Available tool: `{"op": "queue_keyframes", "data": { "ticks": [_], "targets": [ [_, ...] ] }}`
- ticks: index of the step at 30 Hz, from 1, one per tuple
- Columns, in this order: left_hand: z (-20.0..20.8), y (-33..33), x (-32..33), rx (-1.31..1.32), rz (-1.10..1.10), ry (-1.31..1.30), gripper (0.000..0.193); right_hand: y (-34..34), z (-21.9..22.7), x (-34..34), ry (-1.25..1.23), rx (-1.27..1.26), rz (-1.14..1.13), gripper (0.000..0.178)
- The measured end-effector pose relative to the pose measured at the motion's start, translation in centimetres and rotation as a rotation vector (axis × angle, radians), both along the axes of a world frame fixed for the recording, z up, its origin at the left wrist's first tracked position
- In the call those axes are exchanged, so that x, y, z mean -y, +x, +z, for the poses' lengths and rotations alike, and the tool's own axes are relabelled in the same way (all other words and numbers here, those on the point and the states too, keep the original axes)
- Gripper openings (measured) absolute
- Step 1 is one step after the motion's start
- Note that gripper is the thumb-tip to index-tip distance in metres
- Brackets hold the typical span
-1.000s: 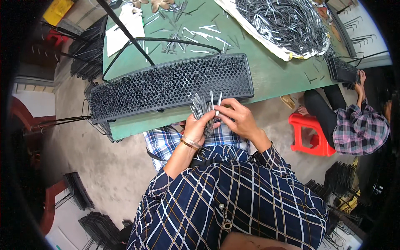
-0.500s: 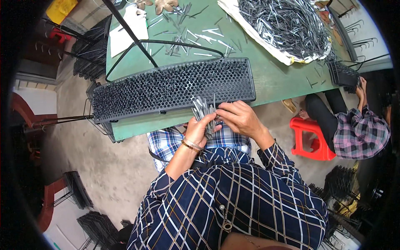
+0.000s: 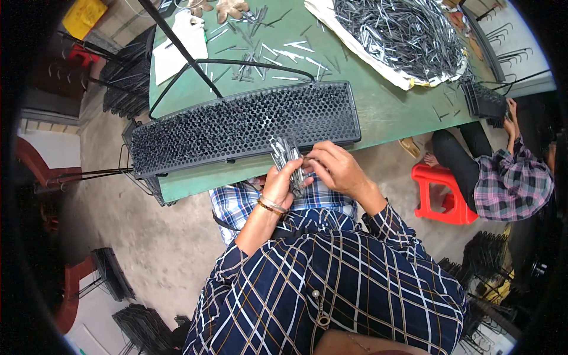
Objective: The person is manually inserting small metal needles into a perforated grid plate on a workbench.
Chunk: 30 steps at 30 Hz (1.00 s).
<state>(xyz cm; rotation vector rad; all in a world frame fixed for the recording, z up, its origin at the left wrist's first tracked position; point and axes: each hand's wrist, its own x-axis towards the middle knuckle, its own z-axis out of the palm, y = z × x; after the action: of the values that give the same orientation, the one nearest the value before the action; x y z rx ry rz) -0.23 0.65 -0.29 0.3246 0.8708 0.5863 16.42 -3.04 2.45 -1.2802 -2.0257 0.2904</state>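
Hands meet just off the near edge of the green table point(image 3: 378, 118), at the person's lap. The left hand point(image 3: 279, 184) is closed around a bundle of thin metal pins point(image 3: 288, 163), gripping it low so the pins fan out above the fist. Their long axis runs away from the person, tips pointing up toward the black perforated tray point(image 3: 248, 127), and the upper ends reach just over the tray's near rim. The right hand point(image 3: 334, 171) is curled, its fingertips pinching at the pins beside the left hand's fingers.

That tray lies lengthwise along the near edge of the table, its holes partly filled. Loose pins point(image 3: 266, 56) are scattered beyond it toward the far edge, and a large heap of pins point(image 3: 402, 32) sits on a pale sheet at the far right corner. To the right, another person in a plaid shirt point(image 3: 509, 183) sits on a red stool point(image 3: 441, 198).
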Motion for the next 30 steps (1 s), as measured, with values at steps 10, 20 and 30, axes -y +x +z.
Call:
{"op": "queue_keyframes", "data": {
  "ticks": [10, 20, 30],
  "targets": [
    [0.8, 0.3, 0.6, -0.024, -0.104, 0.080, 0.020, -2.1, 0.5, 0.8, -0.604, -1.089, -0.327, 0.023],
    [-0.1, 0.4, 0.6, 0.018, -0.159, 0.132, 0.019, -1.2, 1.1, 1.1, -0.606, -1.018, -0.301, 0.029],
    [-0.3, 0.0, -0.2, -0.049, -0.140, 0.081, 0.020, 2.5, 2.3, -3.3, -0.520, -0.760, -0.287, 0.020]
  ]
}}
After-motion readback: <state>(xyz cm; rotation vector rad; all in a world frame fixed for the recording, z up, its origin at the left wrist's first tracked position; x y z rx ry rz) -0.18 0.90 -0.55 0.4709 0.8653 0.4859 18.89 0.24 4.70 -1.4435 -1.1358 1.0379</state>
